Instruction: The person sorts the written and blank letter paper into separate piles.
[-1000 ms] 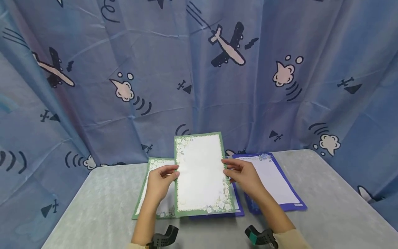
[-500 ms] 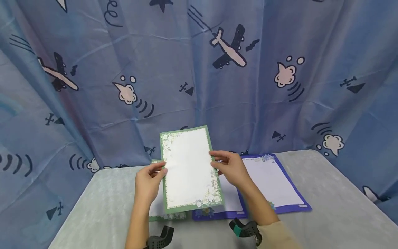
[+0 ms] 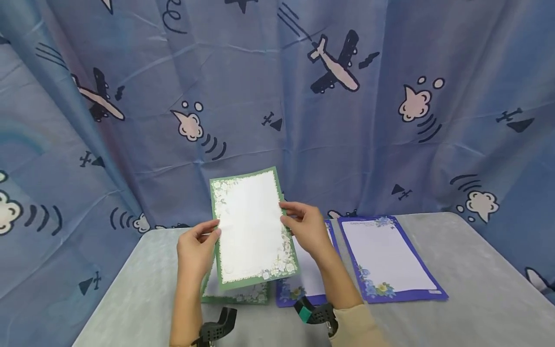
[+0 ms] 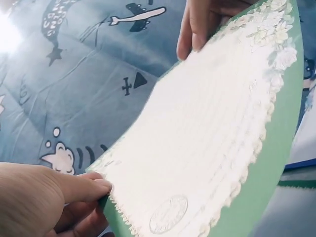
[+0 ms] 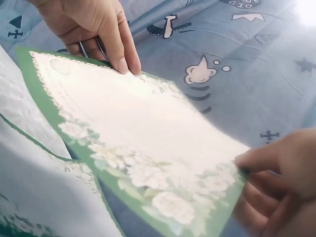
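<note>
Free passage lies over the desk (image 3: 134, 284) at far left and right of the outer purple-bordered sheet (image 3: 388, 255). Centrally, the raised green-bordered sheet (image 3: 251, 226), between left hand (image 3: 196, 248) and right hand (image 3: 307, 229), obstructs the lower green-bordered sheet (image 3: 237, 294); a curtain (image 3: 243, 86) closes the back.

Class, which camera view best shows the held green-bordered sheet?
Head view: the held green-bordered sheet shows all four corners. Both wrist views show it slanted and closer, cut off by the frame.

The held sheet (image 3: 249, 226) is partly hiding the lower green sheet (image 3: 243, 294); the right forearm (image 3: 338, 279) is partly covering the middle purple sheet (image 3: 309, 274). The left wrist view is cropping the left hand (image 4: 49, 202).
</note>
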Motion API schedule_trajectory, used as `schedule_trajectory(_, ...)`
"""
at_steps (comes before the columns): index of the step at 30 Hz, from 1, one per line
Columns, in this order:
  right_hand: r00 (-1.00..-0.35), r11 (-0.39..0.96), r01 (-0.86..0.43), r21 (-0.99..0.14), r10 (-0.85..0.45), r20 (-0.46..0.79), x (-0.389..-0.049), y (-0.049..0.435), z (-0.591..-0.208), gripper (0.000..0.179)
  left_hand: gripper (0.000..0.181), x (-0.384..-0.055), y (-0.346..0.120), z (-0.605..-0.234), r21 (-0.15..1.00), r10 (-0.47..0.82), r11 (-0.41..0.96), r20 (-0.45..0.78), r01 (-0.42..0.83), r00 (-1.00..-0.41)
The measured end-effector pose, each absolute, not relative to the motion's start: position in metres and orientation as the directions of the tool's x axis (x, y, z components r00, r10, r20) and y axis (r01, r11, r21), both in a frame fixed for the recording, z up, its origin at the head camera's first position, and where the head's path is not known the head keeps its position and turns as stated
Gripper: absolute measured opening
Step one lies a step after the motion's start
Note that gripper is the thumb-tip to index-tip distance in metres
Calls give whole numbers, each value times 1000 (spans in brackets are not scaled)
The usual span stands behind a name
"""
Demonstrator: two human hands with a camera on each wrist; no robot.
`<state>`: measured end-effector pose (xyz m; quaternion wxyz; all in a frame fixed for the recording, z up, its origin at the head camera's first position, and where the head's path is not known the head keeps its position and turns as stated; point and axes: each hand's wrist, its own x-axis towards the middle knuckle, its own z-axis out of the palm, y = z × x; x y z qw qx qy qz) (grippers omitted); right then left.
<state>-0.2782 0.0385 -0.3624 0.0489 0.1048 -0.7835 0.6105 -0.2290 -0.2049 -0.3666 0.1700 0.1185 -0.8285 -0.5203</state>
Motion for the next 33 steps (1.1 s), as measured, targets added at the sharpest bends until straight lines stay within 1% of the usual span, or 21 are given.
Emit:
schedule_trajectory(6, -975, 184, -218, -958, -76, 207, -278, 28, -387, 34, 27, -233, -210, -370, 885, -381, 465, 170, -30, -909)
schedule_trajectory(11, -978, 173, -203, -964, -83, 191, -283, 22, -401, 34, 26, -238, -214, -377, 857, -393, 515, 201, -34, -897)
schedule_trajectory(16, -984, 206, -171, -963, -73, 160, -286, 16, -414, 33, 24, -243, -219, -391, 819, -383, 571, 213, -49, -899)
schedule_trajectory(19, -985, 242, -174, -954, -62, 164, -287, 11, -423, 32, 25, -246, -220, -399, 803, -372, 592, 200, -66, -906)
schedule_trajectory(22, -985, 273, -170, -947, -59, 159, -288, 6, -433, 31, 25, -247, -222, -406, 797, -375, 597, 175, -93, -910)
schedule_trajectory(27, -990, 268, -133, -954, -76, 117, -288, 0, -448, 31, 25, -248, -226, -420, 793, -399, 595, 148, -133, -905)
schedule_trajectory(33, -991, 291, -114, -950, -98, 89, -288, -4, -460, 31, 23, -252, -230, -433, 785, -395, 606, 153, -132, -906)
